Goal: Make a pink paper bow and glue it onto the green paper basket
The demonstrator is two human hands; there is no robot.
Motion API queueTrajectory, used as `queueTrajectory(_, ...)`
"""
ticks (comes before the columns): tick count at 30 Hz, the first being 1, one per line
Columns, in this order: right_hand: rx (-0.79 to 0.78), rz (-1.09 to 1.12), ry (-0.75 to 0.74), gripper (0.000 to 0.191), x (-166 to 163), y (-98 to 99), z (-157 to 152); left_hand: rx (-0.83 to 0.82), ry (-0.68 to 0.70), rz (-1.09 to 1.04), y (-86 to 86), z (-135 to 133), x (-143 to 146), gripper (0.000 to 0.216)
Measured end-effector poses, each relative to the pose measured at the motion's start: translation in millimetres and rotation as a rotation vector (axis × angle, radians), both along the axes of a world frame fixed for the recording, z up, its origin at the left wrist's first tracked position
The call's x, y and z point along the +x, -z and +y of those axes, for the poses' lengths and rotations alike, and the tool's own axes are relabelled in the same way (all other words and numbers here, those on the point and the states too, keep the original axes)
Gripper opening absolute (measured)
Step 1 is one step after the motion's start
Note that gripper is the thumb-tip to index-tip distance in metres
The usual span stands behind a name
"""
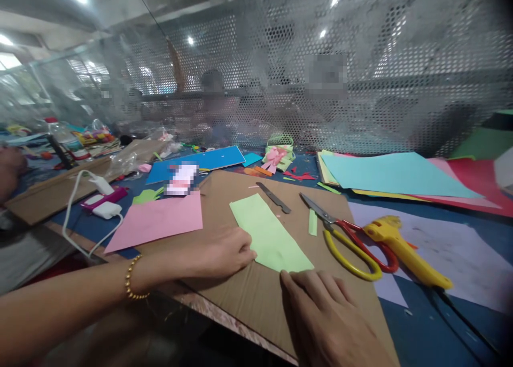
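Observation:
A light green sheet of paper (272,236) lies on a brown cardboard board (236,292) in front of me. My left hand (226,251), with a beaded bracelet at the wrist, is closed with its curled fingers at the sheet's left edge. At the lower edge of the paper, my right hand (326,313) rests with fingers lying forward and the thumb touching the edge. Just beyond the paper is a dark blade (273,197). Scissors (340,231) with red and yellow handles lie to the right, beside a narrow green strip (312,223).
A yellow glue gun (409,252) with a black cord lies right of the scissors. Stacked coloured sheets (401,174) are behind it. On the left are pink paper (160,223), a phone (182,179) and a white cable (74,207). A perforated metal screen (280,78) stands behind.

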State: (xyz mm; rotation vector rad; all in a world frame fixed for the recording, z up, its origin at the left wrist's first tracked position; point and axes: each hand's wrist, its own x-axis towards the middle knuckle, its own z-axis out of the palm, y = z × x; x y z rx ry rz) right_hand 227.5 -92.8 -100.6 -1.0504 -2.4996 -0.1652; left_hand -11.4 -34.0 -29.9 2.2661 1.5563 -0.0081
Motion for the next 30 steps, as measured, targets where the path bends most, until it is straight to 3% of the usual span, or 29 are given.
queueTrajectory(6, -0.017, -0.023, 0.007, 0.049, 1, 3.3, 3, -0.103, -0.018, -0.023, -9.0, 4, 14, 0.047)
queueTrajectory(12, -0.034, -0.020, 0.005, 0.046, 0, 0.5, 2, -0.518, -0.090, -0.058, 0.2, 24, 15, 0.036)
queueTrajectory(15, -0.034, 0.004, -0.010, 0.045, -2, -1.7, 3, -0.609, -0.066, -0.055, 0.1, 31, 12, 0.029)
queueTrajectory(18, -0.018, 0.026, -0.006, 0.045, -4, -2.0, 3, -0.532, -0.037, -0.011, -8.0, 28, 8, 0.026)
queueTrajectory(23, -0.026, 0.046, -0.004, 0.034, -4, 0.7, 3, -0.084, 0.017, -0.009, -15.3, 11, 8, 0.025)
queueTrajectory(30, -0.023, 0.045, -0.020, 0.013, -10, -5.2, 10, -0.084, 0.113, -0.005, -5.1, 15, 8, 0.038)
